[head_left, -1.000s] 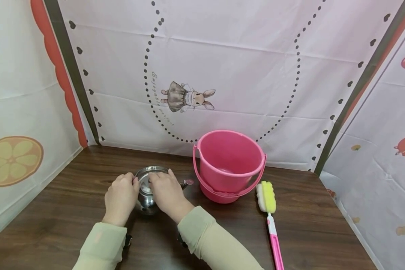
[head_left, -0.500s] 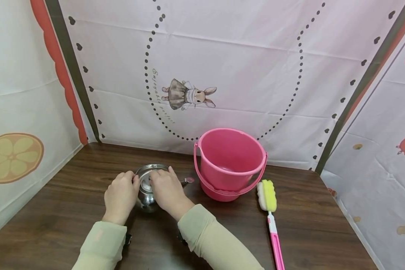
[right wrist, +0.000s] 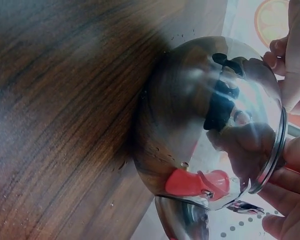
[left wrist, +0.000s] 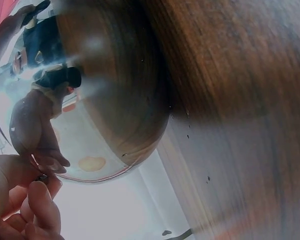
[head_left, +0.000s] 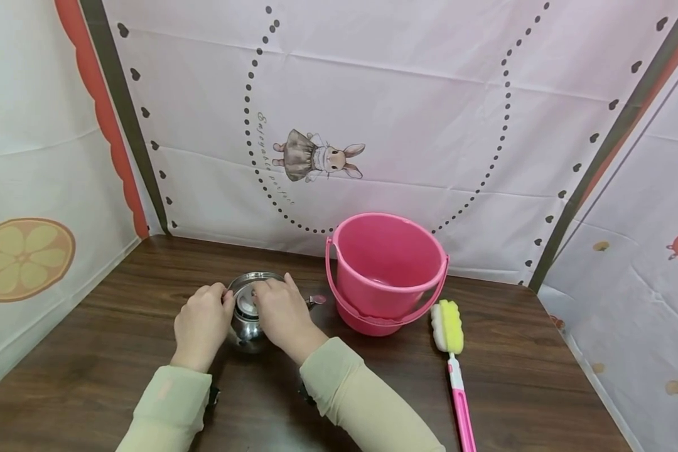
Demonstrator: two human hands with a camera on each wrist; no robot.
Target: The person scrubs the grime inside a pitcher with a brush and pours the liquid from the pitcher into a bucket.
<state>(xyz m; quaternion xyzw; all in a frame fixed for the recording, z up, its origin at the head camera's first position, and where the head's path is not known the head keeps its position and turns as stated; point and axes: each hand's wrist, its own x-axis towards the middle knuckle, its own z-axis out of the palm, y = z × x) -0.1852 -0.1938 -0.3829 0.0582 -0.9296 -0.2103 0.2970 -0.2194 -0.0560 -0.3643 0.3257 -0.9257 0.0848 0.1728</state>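
A shiny metal kettle [head_left: 247, 336] with a round belly stands upright on the table, left of centre. Its short spout [head_left: 318, 300] points right and shows a pinkish tip. My left hand [head_left: 203, 323] is at the kettle's left upper edge; in the left wrist view its thumb and fingers pinch a small dark piece [left wrist: 42, 178] beside the body. Over the top lies my right hand [head_left: 285, 317], fingers curled at the lid [head_left: 247, 306]. The palm hides part of the lid and rim, so the exact grip is hard to see.
Right of the kettle stands a pink bucket [head_left: 367, 304], its handle hanging down in front. Farther right lies a brush with a yellow and white sponge head [head_left: 447, 326] and a pink handle [head_left: 463, 417]. A printed cloth [head_left: 418, 125] walls the table's back. Water drops dot the wood.
Both hands keep nearly the same places on the kettle. The whole head view has shifted slightly upward; the bucket and brush have not moved on the table.
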